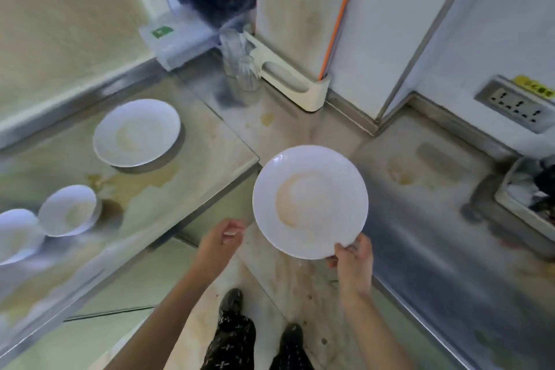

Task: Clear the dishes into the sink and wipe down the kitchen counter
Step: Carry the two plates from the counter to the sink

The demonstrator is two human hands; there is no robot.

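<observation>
My right hand [353, 261] pinches the near rim of a white plate [309, 201] with a brownish smear in its middle, held level over the floor gap between two counters. Just left of that plate, my left hand [223, 239] hangs loosely curled and holds nothing. On the stained left counter [186, 165] sits a second white plate [136, 132] with a faint smear. Nearer on that counter stand a small white bowl [69, 210] and another white bowl [15, 234] cut by the frame's left edge.
Two clear glasses [241, 66] stand at the back corner beside a cream holder [288, 81]. The steel counter [435, 219] on the right bears a yellowish spill [402, 177], a socket strip [516, 105] and a tray of dark items [531, 192]. My feet stand on the tiled floor [270, 279].
</observation>
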